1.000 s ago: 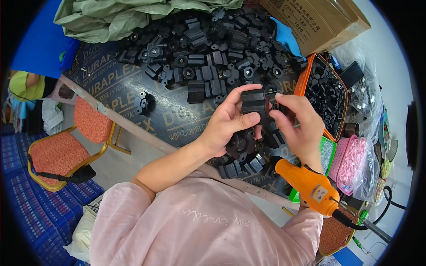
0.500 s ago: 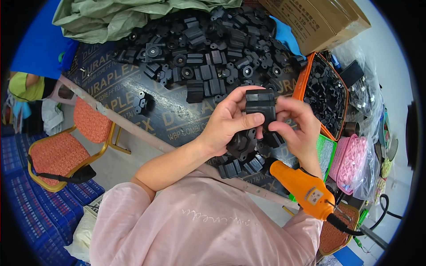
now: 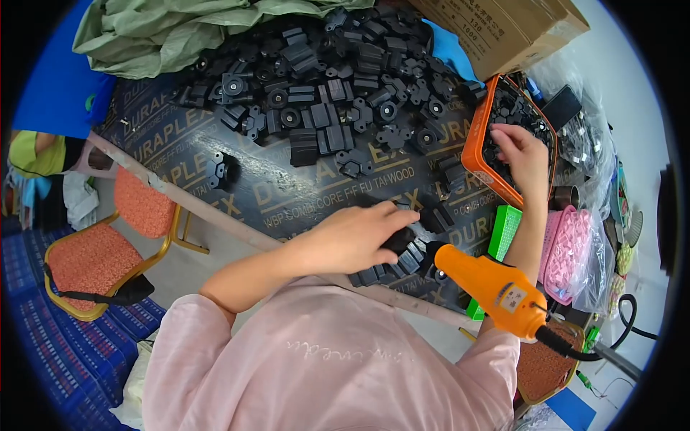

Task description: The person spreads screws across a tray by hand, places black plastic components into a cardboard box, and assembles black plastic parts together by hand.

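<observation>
My left hand (image 3: 352, 235) is low over the table near its front edge, fingers spread above a dark black part (image 3: 402, 241). Thumb and forefinger stand apart on either side of that part; whether they touch it is hard to see. Over the orange bin (image 3: 475, 154) full of small black pieces (image 3: 514, 108), my right hand (image 3: 523, 154) has its fingers bent and drawn together. What its fingertips hold, if anything, is too small to make out. Beside my left hand, several black ribbed housings (image 3: 410, 260) lie near the tip of an orange handheld tool (image 3: 489, 287).
Many black parts (image 3: 323, 115) are heaped across the far side of the dark table (image 3: 237, 172). A cardboard box (image 3: 503, 32) stands behind the bin. Green trays (image 3: 505, 231) and a pink basket (image 3: 568, 251) are at the right. The orange tool's cable trails right.
The black housing that both hands held up has left them. My left hand has come down to the table; my right hand has moved right and away into the orange bin.
</observation>
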